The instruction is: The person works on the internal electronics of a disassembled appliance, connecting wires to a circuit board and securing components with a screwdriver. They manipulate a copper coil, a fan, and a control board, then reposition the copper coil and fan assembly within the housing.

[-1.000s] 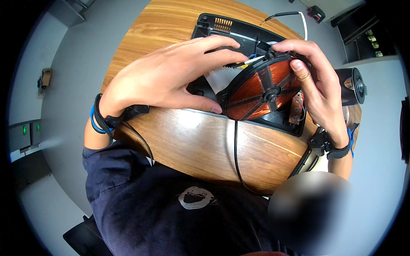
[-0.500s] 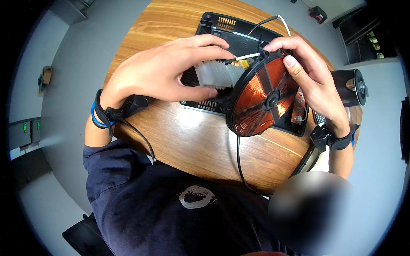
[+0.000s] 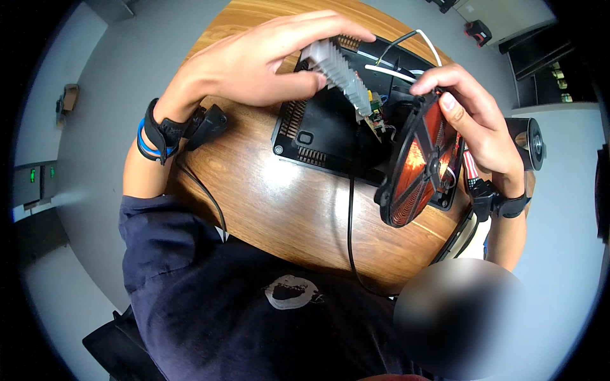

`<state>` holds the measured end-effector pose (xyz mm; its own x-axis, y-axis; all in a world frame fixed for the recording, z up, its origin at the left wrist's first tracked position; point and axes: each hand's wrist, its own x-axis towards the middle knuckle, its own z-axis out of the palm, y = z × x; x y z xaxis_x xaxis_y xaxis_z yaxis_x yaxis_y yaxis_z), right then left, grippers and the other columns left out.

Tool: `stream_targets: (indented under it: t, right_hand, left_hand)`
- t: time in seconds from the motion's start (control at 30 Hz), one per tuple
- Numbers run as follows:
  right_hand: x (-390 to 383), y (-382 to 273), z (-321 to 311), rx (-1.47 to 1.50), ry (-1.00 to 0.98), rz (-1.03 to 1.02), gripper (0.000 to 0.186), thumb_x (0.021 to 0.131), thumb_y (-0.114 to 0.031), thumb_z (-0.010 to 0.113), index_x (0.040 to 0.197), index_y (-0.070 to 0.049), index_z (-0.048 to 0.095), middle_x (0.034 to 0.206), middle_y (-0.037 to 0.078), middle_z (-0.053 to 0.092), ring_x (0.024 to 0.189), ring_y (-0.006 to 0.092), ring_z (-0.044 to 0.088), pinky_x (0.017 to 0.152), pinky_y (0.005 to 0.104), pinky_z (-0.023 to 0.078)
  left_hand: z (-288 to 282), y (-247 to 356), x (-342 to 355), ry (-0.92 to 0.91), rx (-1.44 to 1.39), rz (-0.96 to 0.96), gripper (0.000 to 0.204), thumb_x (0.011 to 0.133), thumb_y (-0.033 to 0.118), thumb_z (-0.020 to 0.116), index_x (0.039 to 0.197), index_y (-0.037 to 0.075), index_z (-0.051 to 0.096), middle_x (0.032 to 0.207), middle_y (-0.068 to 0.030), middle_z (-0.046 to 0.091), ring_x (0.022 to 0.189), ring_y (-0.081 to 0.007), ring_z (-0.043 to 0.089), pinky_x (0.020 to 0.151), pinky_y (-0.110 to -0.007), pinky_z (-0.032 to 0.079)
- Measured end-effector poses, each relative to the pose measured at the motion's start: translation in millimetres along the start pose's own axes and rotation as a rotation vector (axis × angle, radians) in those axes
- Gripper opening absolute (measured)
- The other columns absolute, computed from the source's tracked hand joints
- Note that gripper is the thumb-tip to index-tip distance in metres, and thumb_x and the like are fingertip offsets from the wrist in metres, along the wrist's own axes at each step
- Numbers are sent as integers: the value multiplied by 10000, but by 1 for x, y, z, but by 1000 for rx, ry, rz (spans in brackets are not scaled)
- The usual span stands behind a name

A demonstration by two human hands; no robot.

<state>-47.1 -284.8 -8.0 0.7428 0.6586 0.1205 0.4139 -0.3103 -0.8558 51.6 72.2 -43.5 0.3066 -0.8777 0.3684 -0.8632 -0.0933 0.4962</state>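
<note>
My left hand [image 3: 260,63] grips a grey finned heat sink [image 3: 343,73], thumb on the near side and fingers reaching over the far side. The heat sink is tilted up above an open black casing [image 3: 327,136], and a circuit board [image 3: 379,122] with small parts shows at its lower end. In my right hand [image 3: 476,124] is a round copper coil [image 3: 419,165] on a black spoked frame, pinched at its upper rim and held tilted over the casing's right side. A white wire [image 3: 389,73] runs near the coil's top.
A dark cylinder [image 3: 526,143] lies beyond my right wrist. A black cable [image 3: 351,222] hangs from the casing over the wooden table [image 3: 279,203] toward me. Black devices are strapped at both wrists, with a thin cable [image 3: 206,190] from the left one.
My left hand has moved up and away, raising and tilting the heat sink with its board. The coil has shifted right and toward me and turned more edge-on, uncovering the casing's inside.
</note>
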Motion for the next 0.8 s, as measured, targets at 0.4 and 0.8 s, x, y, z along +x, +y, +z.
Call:
stream_targets:
  t: [0.4,0.8]
  right_hand:
    - [-14,-20,-16,-92,-177,111,322,1251,-196,545,1399,3,752,1346,139,754,1283,272,724,1173,408,529]
    - [-20,-11,-28,-192,-89,198,308,1251,-163,518,1408,4,725,1392,112,726,1367,231,677,1221,382,494]
  left_hand:
    - [-12,-4,29,-76,-206,-74,736,1047,122,669,1728,8,414,1510,-287,670,1359,-347,676,1197,-454,538]
    - [-3,-31,46,-130,-717,-252,608,1252,270,479,1781,69,255,1550,-233,631,1375,-293,690,1084,-409,638]
